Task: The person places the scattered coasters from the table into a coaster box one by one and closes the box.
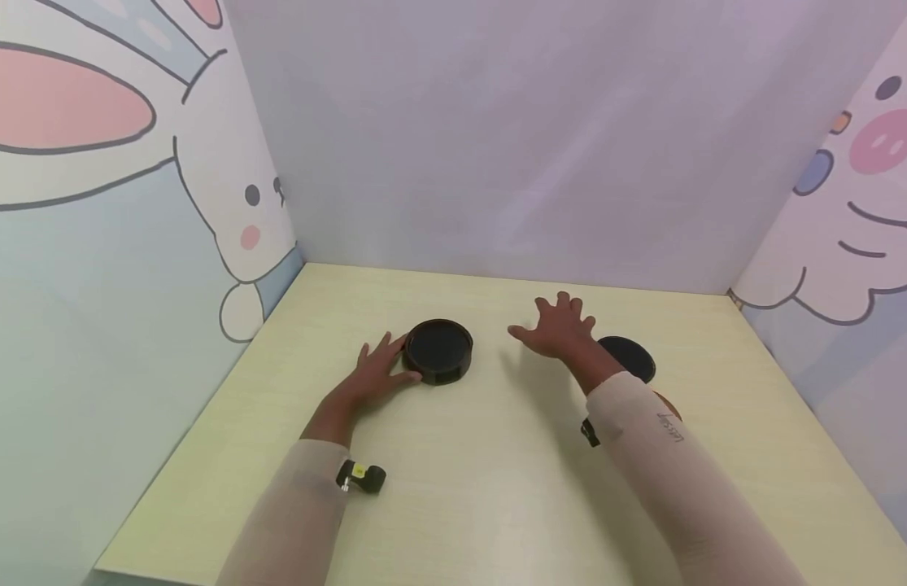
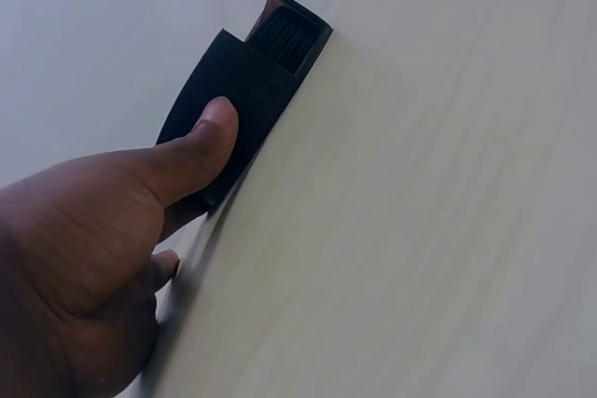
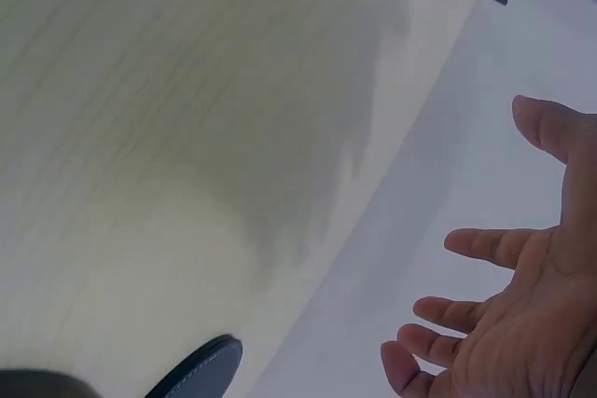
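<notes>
A black round coaster holder (image 1: pixel 438 350) stands on the pale wooden table (image 1: pixel 497 488), left of centre. My left hand (image 1: pixel 385 366) lies flat beside it, with the thumb (image 2: pixel 216 128) against the holder's side wall (image 2: pixel 233 90); a slot there shows ribbed discs stacked inside. My right hand (image 1: pixel 559 325) hovers above the table to the holder's right, fingers (image 3: pixel 485 247) spread, holding nothing. A flat black disc (image 1: pixel 632 356) lies on the table behind my right forearm, and its edge (image 3: pixel 201 370) shows in the right wrist view. A brown disc edge (image 1: pixel 671 404) peeks out beside the sleeve.
Three walls box in the table: a rabbit cartoon panel (image 1: pixel 131 203) on the left, a plain panel (image 1: pixel 534 146) at the back and a cartoon panel (image 1: pixel 848 228) on the right. Small cameras are strapped to both wrists (image 1: pixel 361 476).
</notes>
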Available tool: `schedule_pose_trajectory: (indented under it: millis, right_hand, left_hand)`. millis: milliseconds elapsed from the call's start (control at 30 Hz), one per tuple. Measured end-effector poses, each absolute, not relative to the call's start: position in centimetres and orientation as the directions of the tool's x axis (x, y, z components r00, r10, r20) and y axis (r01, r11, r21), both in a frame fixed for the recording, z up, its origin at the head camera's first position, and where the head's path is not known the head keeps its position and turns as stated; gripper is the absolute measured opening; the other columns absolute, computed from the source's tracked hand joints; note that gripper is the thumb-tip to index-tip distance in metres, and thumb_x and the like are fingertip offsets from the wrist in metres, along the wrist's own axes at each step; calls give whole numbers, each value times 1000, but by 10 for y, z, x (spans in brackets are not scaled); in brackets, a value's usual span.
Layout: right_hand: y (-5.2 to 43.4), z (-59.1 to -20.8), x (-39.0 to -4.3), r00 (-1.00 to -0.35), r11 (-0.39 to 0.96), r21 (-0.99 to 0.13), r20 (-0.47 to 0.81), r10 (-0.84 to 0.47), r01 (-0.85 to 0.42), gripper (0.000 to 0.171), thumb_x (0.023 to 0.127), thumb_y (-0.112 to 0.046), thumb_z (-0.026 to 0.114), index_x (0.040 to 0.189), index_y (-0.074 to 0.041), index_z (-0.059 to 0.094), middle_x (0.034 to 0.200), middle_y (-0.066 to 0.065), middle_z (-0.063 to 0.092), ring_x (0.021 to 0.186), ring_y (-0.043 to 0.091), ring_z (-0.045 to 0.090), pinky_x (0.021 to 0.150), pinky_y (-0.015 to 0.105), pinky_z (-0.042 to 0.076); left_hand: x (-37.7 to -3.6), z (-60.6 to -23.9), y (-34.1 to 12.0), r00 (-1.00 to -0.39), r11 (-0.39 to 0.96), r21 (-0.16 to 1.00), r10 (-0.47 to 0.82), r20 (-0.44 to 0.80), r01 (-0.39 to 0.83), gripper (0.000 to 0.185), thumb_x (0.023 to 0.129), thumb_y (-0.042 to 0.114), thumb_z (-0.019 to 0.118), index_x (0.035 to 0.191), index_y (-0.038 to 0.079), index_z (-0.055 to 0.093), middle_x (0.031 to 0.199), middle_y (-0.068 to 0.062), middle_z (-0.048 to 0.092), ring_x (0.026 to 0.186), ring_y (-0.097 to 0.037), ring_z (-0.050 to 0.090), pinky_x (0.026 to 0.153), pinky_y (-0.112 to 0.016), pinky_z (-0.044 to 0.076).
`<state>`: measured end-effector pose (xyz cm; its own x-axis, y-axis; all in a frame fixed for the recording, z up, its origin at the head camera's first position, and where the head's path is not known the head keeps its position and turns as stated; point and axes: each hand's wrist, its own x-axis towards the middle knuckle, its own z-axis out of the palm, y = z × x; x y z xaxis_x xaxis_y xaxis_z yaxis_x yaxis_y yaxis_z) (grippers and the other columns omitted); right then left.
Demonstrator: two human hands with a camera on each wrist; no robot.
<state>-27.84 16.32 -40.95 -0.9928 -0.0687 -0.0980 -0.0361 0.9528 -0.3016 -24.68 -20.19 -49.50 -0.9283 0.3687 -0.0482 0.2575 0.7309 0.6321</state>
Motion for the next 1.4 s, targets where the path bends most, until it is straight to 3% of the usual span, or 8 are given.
schedule_pose_trajectory:
  millis: [267,600,867,1100,1300,1400]
  right_hand:
    - [202,-403,-279,-965,951,-306,-256,-50,31,99,100,-64,60,170,-2,27,170,39,17,156,62,17,116,87,32]
    - [242,-395,-281,-934,943,-331,-344,-99,21,105,101,-54,69,170,7,20,171,46,9,159,70,9,125,84,23]
    - [272,-397,-280,-919,947,-319,-381,-99,30,106,95,-51,77,168,5,25,167,47,16,155,72,15,120,86,28]
    - [297,-397,-279,-887,914,-405,-422,-188,-1,87,95,-38,82,158,5,40,163,41,32,147,58,39,118,72,43]
    - [311,-398,-276,-862,897,-441,-463,-208,20,77,93,-30,84,150,4,44,153,39,42,136,54,47,112,66,49]
    - [314,-398,-275,-846,898,-435,-501,-182,65,81,92,-31,85,152,1,41,153,40,40,136,56,49,102,65,55]
  left_hand:
    - [-245,-494,-203,-926,722,640,375,-41,264,92,104,54,69,176,21,23,182,-12,27,173,-40,1,137,-66,-13]
    - [-249,-497,-202,-923,719,636,385,-28,280,92,104,55,69,176,21,23,182,-11,28,173,-41,2,137,-67,-12]
    - [-247,-495,-200,-924,724,633,382,-36,274,92,104,55,69,176,20,23,182,-10,28,173,-41,2,137,-67,-11]
    - [-246,-495,-200,-926,719,640,377,-31,271,92,103,56,69,176,21,24,182,-10,28,173,-40,3,137,-66,-11]
    - [-247,-494,-200,-927,719,645,373,-47,257,94,103,58,69,176,21,24,182,-12,26,173,-40,2,137,-66,-12]
    - [-247,-494,-200,-929,721,647,367,-53,249,95,102,59,70,176,21,24,183,-13,24,173,-41,1,137,-67,-12]
